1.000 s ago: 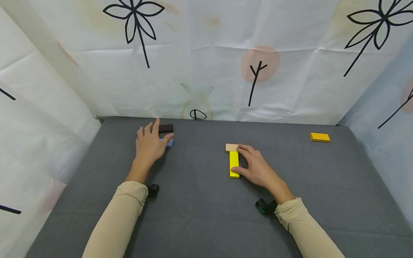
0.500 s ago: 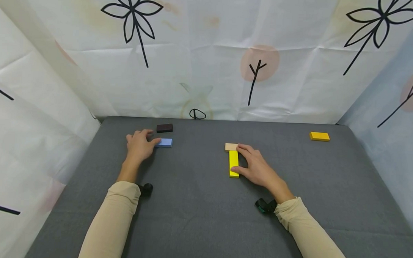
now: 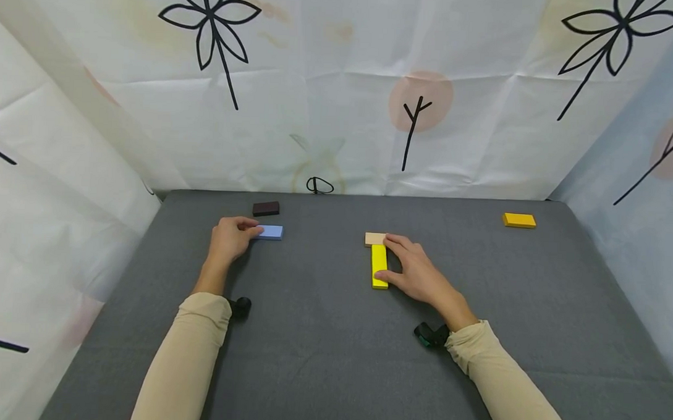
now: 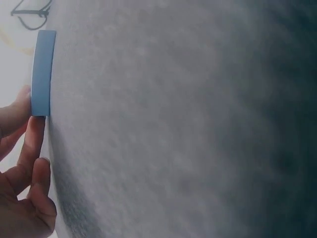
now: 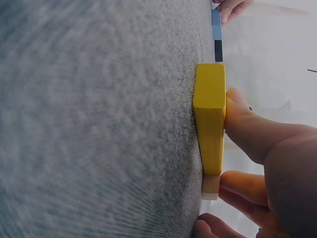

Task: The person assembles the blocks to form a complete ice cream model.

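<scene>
My left hand [image 3: 226,238] pinches the left end of a light blue block [image 3: 271,232] lying flat on the table. In the left wrist view the thumb presses the face of this blue block [image 4: 43,74], and a finger meets its near end. The right hand [image 3: 420,276] rests over a bright yellow block [image 3: 379,266] and a pale wooden block [image 3: 375,239], which meet in an L shape. Its thumb lies on top of the yellow block's near part. Extended fingers touch the wooden block's right end; in the right wrist view fingertips show against this wooden block [image 5: 211,183].
A dark brown block [image 3: 266,209] lies just behind the blue one, near the table's back edge. Another block, orange-yellow [image 3: 519,221], is at the far right. Grey cloth covers the table [image 3: 320,345]; white printed curtains [image 3: 340,93] rise behind and at the sides.
My left hand has drawn back and left from over the dark block, then closed its thumb and fingers on the blue block's end. The right hand stays in place.
</scene>
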{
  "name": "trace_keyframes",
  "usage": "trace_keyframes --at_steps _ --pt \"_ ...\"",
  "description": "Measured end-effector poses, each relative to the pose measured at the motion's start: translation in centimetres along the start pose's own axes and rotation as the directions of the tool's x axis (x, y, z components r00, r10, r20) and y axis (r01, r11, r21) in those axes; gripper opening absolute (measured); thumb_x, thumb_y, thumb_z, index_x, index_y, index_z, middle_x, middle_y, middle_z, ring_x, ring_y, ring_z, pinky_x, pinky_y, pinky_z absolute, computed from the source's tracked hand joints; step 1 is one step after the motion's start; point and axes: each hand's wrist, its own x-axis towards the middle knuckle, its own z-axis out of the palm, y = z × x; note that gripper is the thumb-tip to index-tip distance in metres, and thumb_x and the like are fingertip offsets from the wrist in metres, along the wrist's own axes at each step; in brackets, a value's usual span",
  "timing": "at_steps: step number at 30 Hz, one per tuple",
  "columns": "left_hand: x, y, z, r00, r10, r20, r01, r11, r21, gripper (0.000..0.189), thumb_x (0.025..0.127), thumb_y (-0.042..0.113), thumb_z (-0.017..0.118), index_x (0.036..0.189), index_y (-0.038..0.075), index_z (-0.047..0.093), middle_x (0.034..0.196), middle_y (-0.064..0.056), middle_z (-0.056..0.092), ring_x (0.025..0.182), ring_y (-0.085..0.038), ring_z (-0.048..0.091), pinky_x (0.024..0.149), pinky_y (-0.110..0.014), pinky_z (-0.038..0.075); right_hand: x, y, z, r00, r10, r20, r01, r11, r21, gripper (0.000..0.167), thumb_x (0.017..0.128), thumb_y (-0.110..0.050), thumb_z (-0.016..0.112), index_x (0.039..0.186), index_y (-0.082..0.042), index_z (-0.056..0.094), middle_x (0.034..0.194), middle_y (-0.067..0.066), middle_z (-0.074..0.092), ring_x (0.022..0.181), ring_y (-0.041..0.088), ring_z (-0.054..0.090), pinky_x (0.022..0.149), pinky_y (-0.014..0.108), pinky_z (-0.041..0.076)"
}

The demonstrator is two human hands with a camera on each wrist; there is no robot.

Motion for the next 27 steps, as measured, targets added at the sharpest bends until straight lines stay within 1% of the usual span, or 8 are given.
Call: trace_keyframes --at_steps 4,9,13,20,23,27 --pt "0.1 0.5 0.1 0.999 -0.031 0.014 0.031 0.999 -0.006 0.035 0.098 0.037 0.070 0.122 0.012 0.075 0.122 -0.016 0.074 0.123 -0.038 0.060 0.106 -0.053 0.046 0.1 0.0 0.1 1.000 0.003 0.002 -0.003 1.000 0.000 0.077 0.093 -0.032 0.076 0.155 -0.001 0.040 0.163 0.017 0.036 0.148 0.048 0.033 0.117 0.064 0.035" --pt "0.2 1.2 0.5 0.998 -0.055 0.028 0.055 0.998 -0.013 0.036 0.093 0.040 0.075 0.119 0.016 0.078 0.118 -0.012 0.077 0.123 -0.036 0.062 0.105 -0.052 0.048 0.0 0.0 0.1 1.000 0.005 0.002 -0.005 1.000 -0.006 0.078 0.093 -0.031 0.076 0.155 0.000 0.040 0.163 0.017 0.035 0.148 0.048 0.034 0.116 0.063 0.035" --pt "0.1 1.9 1.0 0.997 -0.072 0.041 0.072 0.997 -0.003 0.036 0.092 0.042 0.075 0.118 0.018 0.078 0.120 -0.010 0.076 0.124 -0.036 0.062 0.103 -0.053 0.048 -0.1 0.0 0.1 1.000 0.009 0.005 -0.009 1.000 -0.004 0.078 0.094 -0.031 0.075 0.155 0.000 0.040 0.164 0.017 0.035 0.148 0.049 0.033 0.116 0.063 0.036" --pt "-0.1 3.8 2.3 0.996 -0.064 0.060 0.060 0.996 0.059 0.034 0.093 0.045 0.073 0.119 0.023 0.078 0.128 -0.007 0.074 0.120 -0.036 0.063 0.095 -0.055 0.050 -0.2 0.1 0.1 1.000 0.006 -0.002 -0.006 1.000 -0.001 0.078 0.093 -0.031 0.075 0.155 0.001 0.040 0.164 0.018 0.035 0.147 0.049 0.034 0.116 0.063 0.035" --pt "-0.2 4.4 2.7 0.996 -0.064 0.066 0.060 0.996 0.060 0.033 0.093 0.045 0.073 0.118 0.023 0.078 0.126 -0.006 0.074 0.117 -0.035 0.065 0.093 -0.054 0.051 -0.2 0.1 0.2 1.000 0.002 -0.001 -0.002 1.000 -0.001 0.078 0.094 -0.031 0.075 0.155 0.001 0.040 0.163 0.018 0.035 0.148 0.049 0.033 0.117 0.064 0.035" --pt "-0.1 5.1 3.2 0.995 -0.068 0.069 0.064 0.997 0.045 0.032 0.093 0.046 0.074 0.116 0.024 0.078 0.121 -0.005 0.076 0.114 -0.033 0.067 0.094 -0.053 0.051 -0.2 0.1 0.3 1.000 0.002 0.000 -0.002 1.000 -0.006 0.077 0.094 -0.031 0.075 0.155 0.001 0.040 0.164 0.018 0.035 0.148 0.049 0.033 0.117 0.063 0.035"
